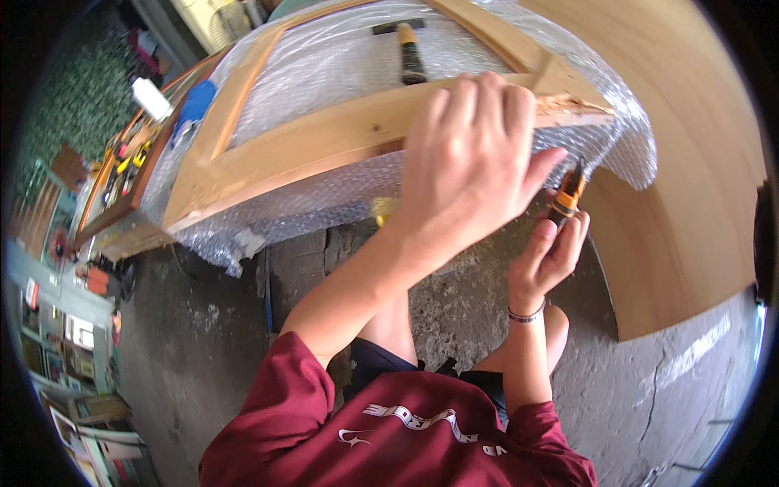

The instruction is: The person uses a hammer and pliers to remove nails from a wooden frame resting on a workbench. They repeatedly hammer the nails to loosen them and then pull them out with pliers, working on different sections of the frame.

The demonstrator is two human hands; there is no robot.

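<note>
A light wooden frame (316, 126) lies on bubble wrap in front of me. My left hand (466, 154) reaches over its near rail, fingers curled over the wood and thumb sticking out to the right. Just right of that hand, the frame's corner (568, 109) looks rough and splintered. Below this corner, my right hand (553, 253) grips an orange-and-black hand tool (568, 196). Its narrow dark tip points up toward the corner; its exact kind is unclear. A hammer (411, 61) with a black and orange handle rests on the wrap inside the frame.
Bubble wrap (324, 65) covers the work surface and hangs over its near edge. A large curved wooden panel (673, 243) stands on the right. At left, a wooden tray (122, 191) holds several tools, near a white bottle (151, 99) and a blue item (195, 105).
</note>
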